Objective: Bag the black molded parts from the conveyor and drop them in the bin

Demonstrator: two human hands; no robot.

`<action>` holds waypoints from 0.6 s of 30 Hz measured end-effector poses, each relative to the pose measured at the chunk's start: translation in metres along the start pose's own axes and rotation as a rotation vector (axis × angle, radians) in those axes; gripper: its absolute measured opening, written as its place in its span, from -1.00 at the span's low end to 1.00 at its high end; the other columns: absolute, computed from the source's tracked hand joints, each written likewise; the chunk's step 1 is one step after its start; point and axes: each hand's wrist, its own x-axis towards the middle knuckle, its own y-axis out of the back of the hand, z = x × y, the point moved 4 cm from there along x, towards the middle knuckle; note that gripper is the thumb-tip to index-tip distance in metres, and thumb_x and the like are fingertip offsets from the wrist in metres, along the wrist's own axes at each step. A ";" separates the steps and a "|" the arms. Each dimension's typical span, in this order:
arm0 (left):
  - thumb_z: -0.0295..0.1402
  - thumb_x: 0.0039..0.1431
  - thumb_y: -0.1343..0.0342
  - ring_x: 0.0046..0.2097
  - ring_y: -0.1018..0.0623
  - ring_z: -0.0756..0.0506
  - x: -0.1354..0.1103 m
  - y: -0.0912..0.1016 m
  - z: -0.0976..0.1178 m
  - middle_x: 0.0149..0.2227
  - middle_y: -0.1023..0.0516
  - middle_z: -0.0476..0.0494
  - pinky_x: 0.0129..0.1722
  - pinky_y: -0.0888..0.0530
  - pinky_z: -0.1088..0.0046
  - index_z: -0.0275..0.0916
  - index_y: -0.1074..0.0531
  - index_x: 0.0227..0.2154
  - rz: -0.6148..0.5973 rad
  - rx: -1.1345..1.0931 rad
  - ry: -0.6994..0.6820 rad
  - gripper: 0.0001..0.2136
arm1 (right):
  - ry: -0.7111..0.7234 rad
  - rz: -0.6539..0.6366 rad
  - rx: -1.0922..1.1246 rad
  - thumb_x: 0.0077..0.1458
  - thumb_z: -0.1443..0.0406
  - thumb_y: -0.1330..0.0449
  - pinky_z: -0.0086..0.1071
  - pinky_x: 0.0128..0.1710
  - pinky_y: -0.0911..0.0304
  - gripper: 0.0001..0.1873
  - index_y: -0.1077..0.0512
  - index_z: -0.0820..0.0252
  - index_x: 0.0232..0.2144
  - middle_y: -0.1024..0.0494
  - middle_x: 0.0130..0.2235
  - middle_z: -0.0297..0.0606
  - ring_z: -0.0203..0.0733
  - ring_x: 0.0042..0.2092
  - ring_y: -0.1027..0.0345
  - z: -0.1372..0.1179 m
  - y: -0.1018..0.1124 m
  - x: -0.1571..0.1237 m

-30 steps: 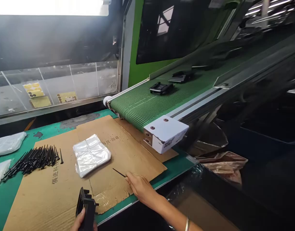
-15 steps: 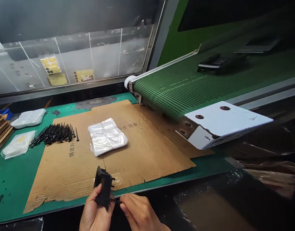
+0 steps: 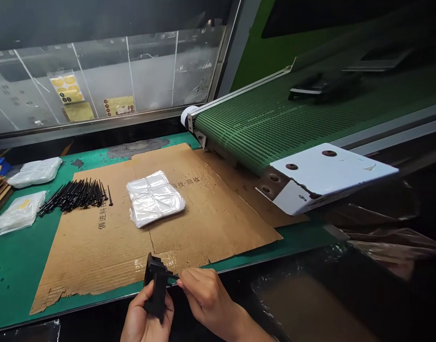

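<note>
Nearest us, the left hand (image 3: 141,320) grips a black part (image 3: 156,290), partly finger-covered. The right hand (image 3: 208,293) pinches a pin (image 3: 173,277), mostly hidden, at the part's right; we cannot see whether they touch. Beyond the left hand: bags (image 3: 156,198), loose pins (image 3: 81,194). Beyond the right: belt (image 3: 253,124), dim pieces (image 3: 308,90).

Black plastic part (image 3: 157,289): narrow and block-shaped, with a stepped upper end; held nearly upright in the left hand (image 3: 142,320), seen across the front edge of the counter (image 3: 14,266). Black pin (image 3: 174,277): thin, mostly hidden by the right hand (image 3: 205,294); a short length shows beside the part's right side; whether they touch cannot be told.
</note>
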 end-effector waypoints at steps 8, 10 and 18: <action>-0.63 0.05 0.01 -0.67 -0.43 0.02 0.008 0.015 0.007 -0.66 -0.49 -0.14 -0.70 -0.34 0.59 -0.41 -0.38 -0.61 -0.093 0.314 -0.058 -0.82 | 0.000 -0.075 0.166 0.29 0.30 0.24 -0.43 -0.59 0.05 -0.58 -0.13 0.16 -0.60 -0.20 -0.65 -0.42 -0.35 -0.62 -0.05 0.003 0.009 -0.004; -0.66 -0.06 -0.08 -0.65 -0.45 0.00 0.009 0.016 0.009 -0.66 -0.50 -0.14 -0.66 -0.39 0.56 -0.40 -0.40 -0.60 -0.161 0.350 -0.112 -0.88 | 0.074 -0.123 0.174 0.29 0.30 0.27 -0.41 -0.58 0.05 -0.57 -0.15 0.16 -0.60 -0.22 -0.65 -0.39 -0.33 -0.61 -0.05 -0.005 0.011 -0.003; -0.59 -0.29 -0.23 -0.67 -0.35 0.08 0.008 0.021 0.003 -0.67 -0.44 -0.06 -0.73 -0.20 0.65 -0.38 -0.44 -0.51 -0.303 0.412 -0.105 -0.82 | 0.248 -0.156 0.041 0.21 0.38 0.18 -0.36 -0.62 0.14 -0.60 -0.21 0.17 -0.64 -0.25 -0.67 -0.36 -0.29 -0.62 -0.04 -0.021 0.017 -0.002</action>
